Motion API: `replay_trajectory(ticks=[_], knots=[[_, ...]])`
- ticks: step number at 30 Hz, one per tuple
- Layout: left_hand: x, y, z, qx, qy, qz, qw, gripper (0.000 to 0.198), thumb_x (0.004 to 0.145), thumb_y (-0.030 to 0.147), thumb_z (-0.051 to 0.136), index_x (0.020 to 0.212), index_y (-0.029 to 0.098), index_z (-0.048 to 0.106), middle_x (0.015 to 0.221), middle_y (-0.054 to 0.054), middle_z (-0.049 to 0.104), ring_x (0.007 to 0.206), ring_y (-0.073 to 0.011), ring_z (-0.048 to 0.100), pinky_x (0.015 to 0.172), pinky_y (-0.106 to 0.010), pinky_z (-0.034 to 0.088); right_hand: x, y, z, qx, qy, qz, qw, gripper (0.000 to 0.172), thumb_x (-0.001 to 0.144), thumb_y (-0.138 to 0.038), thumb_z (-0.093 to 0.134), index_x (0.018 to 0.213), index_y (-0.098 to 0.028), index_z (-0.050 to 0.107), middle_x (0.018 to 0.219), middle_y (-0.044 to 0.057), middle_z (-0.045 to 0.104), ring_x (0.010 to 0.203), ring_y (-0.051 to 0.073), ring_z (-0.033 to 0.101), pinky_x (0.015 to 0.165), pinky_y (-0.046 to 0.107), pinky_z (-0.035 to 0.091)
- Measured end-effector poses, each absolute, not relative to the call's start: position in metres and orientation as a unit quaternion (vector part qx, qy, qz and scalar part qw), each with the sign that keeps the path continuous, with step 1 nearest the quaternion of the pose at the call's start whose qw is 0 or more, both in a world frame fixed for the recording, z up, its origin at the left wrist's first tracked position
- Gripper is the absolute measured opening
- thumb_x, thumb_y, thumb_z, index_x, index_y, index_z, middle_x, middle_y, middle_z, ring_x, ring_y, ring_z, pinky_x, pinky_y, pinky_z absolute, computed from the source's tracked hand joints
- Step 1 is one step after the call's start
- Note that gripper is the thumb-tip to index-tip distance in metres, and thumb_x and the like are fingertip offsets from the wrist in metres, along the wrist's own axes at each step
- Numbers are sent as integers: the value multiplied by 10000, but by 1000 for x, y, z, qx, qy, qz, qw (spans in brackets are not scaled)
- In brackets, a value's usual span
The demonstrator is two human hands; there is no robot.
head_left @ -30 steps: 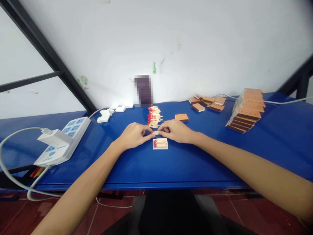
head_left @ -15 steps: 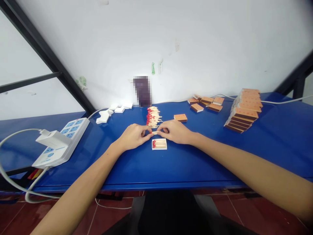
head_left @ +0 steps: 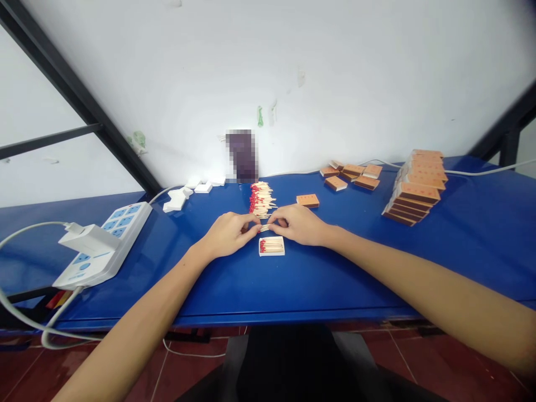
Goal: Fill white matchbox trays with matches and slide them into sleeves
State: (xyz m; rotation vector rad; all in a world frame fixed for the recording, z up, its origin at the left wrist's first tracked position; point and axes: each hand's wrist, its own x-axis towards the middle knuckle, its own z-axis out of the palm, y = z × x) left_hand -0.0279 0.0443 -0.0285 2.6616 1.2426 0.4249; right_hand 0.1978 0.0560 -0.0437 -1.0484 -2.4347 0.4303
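Between my two hands is a small bunch of matches (head_left: 264, 228), lying crosswise. My left hand (head_left: 230, 233) pinches the red-headed end, and my right hand (head_left: 298, 224) pinches the plain end. Just in front of them, nearer me, a white matchbox tray (head_left: 283, 253) lies on the table with several matches inside, red heads to the left. Right behind my fingers is a pile of loose matches (head_left: 263, 198), most with their heads to the left. A closed orange matchbox (head_left: 307, 200) lies beyond my right hand.
On the blue table (head_left: 335, 290), a stack of matchboxes (head_left: 414, 187) stands at right, with scattered matchboxes (head_left: 354, 174) by the wall. White trays (head_left: 176, 200) lie at back left. A power strip (head_left: 121, 240) with a charger (head_left: 90, 240) and cables sits at left. A pixelated dark patch (head_left: 243, 156) is against the wall.
My hands stay nearly in place, with the matches still pinched between them. The whole view has shifted very slightly; the tray and pile look the same.
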Motion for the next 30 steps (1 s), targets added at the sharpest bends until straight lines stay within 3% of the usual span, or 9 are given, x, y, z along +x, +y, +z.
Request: replay_trajectory(ticks=[4,10,30], knots=[[-28,44,-29,893,418,144,82,260,951,378,485,950,203,677,581,35,568,511,-111,485,544,-235,289,198,56,-44,-378,-883,157,228,157,893,-259,596,886,-174,728,656,-19,573,599,97,450,592,245,255],[-27,43,-28,888,428,146,81,334,922,485,529,975,207,706,549,39,543,495,-108,468,536,-237,282,198,56,-43,-382,-882,158,227,157,891,-257,596,888,-178,732,650,-19,574,597,97,446,588,246,254],[-26,44,-30,892,419,154,76,311,944,429,509,937,199,717,550,31,550,496,-103,461,536,-236,274,199,57,-45,-361,-893,150,225,213,922,-302,574,960,-204,760,738,15,657,644,118,494,597,250,276]])
